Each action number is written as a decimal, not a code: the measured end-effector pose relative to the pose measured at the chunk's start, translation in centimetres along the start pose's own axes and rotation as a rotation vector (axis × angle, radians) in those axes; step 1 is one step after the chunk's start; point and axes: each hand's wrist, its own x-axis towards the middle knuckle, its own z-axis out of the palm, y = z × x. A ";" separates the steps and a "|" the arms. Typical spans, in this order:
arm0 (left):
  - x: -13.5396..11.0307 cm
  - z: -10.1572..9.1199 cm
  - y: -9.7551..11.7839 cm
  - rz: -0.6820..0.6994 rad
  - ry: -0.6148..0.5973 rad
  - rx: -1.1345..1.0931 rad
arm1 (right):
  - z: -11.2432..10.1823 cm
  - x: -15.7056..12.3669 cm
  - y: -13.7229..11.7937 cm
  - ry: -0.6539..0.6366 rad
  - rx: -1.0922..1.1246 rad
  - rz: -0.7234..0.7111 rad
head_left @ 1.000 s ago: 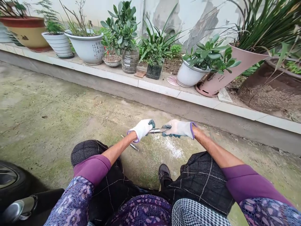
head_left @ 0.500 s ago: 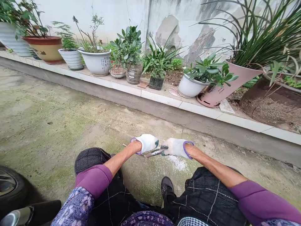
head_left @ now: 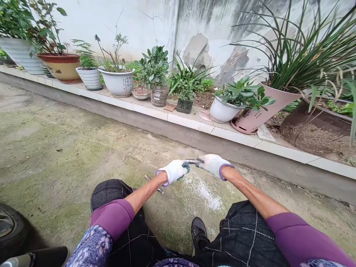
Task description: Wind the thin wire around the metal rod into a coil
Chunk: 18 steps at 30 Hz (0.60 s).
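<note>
A short metal rod (head_left: pixel 191 161) with a ribbed, thread-like surface spans the gap between my two hands, lying nearly level above the ground. My left hand (head_left: pixel 175 171), in a white glove with dark grip on the fingers, is closed round its left end. At the other end my right hand (head_left: pixel 211 164), gloved the same way, grips it with curled fingers. Both rod ends are hidden in the gloves. Beneath my left forearm a second metal piece (head_left: pixel 160 190) rests on the ground, its middle covered by the arm.
White powder (head_left: pixel 208 196) is scattered on the mossy concrete (head_left: pixel 69 148) below my hands. Ahead runs a low tiled ledge (head_left: pixel 191 123) with potted plants, including a white pot (head_left: pixel 224 110) and a pink pot (head_left: pixel 264 109). A wheel (head_left: pixel 12 226) stands at lower left.
The rod in my right hand, earlier slanting down to the left below my left hand, is now raised and level. My left hand now holds its other end.
</note>
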 end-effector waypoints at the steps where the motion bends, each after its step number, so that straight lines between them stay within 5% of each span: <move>1: 0.0 -0.1 0.0 -0.004 0.002 -0.165 | -0.4 0.3 0.3 0.019 -0.003 0.014; 8: 0.7 -0.9 -0.7 0.125 -0.132 -0.781 | -1.9 0.7 1.2 0.262 0.133 -0.024; 15: -0.8 -0.5 0.9 0.137 -0.058 -0.638 | -1.2 1.2 1.5 0.286 0.108 0.040; 18: -0.9 -0.5 0.8 0.105 -0.080 -0.556 | -1.4 0.7 0.8 0.221 0.399 0.047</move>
